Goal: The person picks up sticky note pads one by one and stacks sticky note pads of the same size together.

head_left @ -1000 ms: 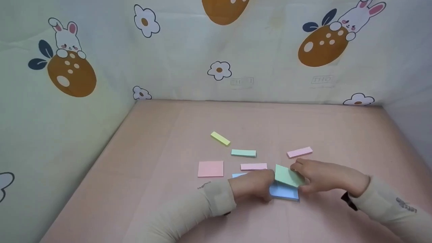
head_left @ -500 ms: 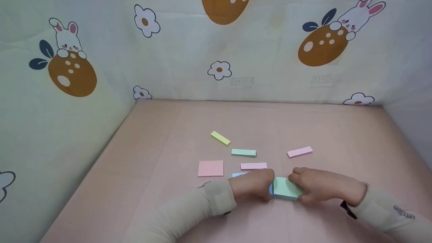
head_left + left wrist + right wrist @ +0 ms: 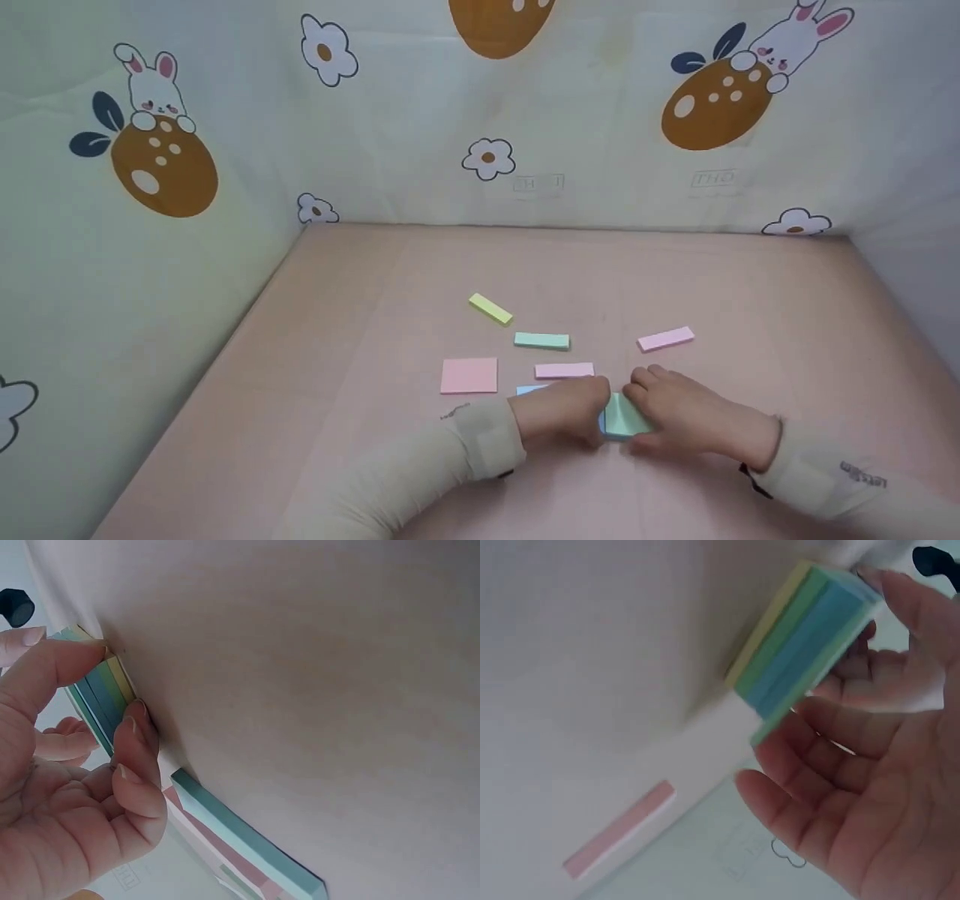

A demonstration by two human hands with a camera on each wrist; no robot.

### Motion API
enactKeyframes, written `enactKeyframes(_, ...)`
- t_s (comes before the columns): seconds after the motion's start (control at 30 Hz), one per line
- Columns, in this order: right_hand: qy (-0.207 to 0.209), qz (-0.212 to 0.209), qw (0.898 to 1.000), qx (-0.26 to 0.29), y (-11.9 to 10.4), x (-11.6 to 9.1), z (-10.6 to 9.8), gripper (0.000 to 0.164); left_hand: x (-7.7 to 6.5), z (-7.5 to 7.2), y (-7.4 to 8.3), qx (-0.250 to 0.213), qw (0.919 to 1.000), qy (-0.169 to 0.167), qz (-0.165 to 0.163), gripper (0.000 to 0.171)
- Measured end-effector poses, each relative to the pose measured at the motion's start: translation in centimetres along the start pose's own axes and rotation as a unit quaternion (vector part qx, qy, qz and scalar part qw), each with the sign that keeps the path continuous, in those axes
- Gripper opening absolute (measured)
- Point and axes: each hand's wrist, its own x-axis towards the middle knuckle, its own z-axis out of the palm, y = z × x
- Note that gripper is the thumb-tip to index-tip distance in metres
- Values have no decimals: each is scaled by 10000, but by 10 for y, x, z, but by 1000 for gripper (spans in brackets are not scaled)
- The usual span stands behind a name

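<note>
A stack of sticky note pads sits on the table between both hands. Its top green pad [image 3: 622, 417] shows in the head view. Below it, the right wrist view shows blue pads [image 3: 806, 649], another green layer and a yellow pad [image 3: 769, 628] at the bottom. From the left, my left hand [image 3: 566, 409] grips the stack's sides between thumb and fingers, seen close in the left wrist view. My right hand [image 3: 686, 414] pinches the top green pad by its right part, thumb at the near edge and fingers at the far edge.
Left of the hands lies a pink square pad [image 3: 469, 376]. Beyond them are thin strip pads: pink [image 3: 564, 371], green [image 3: 541, 341], yellow [image 3: 490, 309] and another pink [image 3: 666, 340]. A blue pad [image 3: 529, 389] is partly hidden by the left hand. Patterned walls [image 3: 405, 112] bound the table.
The right hand has lowered the tilted green pad flat onto the blue stack and shifted left with it, bringing it closer in line. My left hand has kept its place.
</note>
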Motion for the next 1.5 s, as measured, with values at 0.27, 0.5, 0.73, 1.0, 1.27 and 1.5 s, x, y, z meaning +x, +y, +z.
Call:
enactKeyframes(0.27,239,66,9989,409,0,4,1,41,2,0,1,52,10000,-31,-59,38)
enactKeyframes(0.5,170,242,9975,636,-1,6,1,40,2,-1,2,-191,9997,-50,-149,39)
enactKeyframes(0.73,370,232,9973,590,-5,8,7,42,2,-2,2,-30,10000,-26,-22,41)
enactKeyframes(1.0,551,238,9957,711,-8,10,12,44,-1,-3,3,154,9994,117,299,36)
enactKeyframes(1.27,310,266,9954,870,-6,8,11,52,-5,-3,0,233,9980,207,550,29)
enactKeyframes(1.5,-573,882,9900,943,0,0,-4,56,-6,-2,1,11,9999,27,114,30)
